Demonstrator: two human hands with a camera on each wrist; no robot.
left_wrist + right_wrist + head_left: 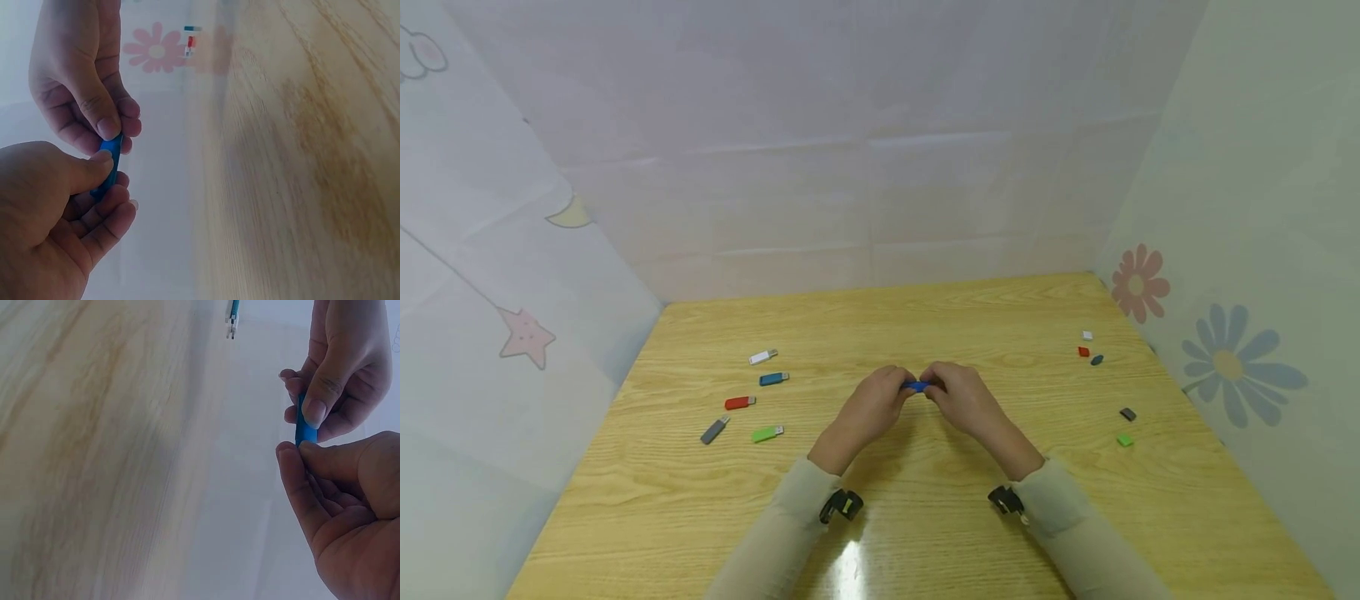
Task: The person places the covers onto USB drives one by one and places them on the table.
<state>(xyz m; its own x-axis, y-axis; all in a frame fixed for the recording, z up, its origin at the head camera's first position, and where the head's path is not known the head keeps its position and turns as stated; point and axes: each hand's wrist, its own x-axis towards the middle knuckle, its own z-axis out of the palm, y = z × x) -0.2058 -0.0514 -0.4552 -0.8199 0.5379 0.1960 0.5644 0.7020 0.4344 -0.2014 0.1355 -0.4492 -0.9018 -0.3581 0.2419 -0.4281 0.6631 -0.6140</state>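
A small blue USB stick [917,387] is held between both hands over the middle of the table. My left hand [871,407] pinches one end of it between thumb and fingers. At the other end, the thumb and fingertips of my right hand [967,403] grip it. In the left wrist view the blue stick [111,150] shows between the two thumbs, close together. From the right wrist, its blue side [304,432] is seen, while the fingertips hide both ends; no metal plug shows.
On the left of the wooden table [647,500] lie uncapped USB sticks: white [761,357], blue [771,379], red [737,402], grey [713,432] and green [764,434]. Small caps lie at right: white [1087,335], red [1083,352], blue [1097,360], dark grey [1127,413], green [1124,440].
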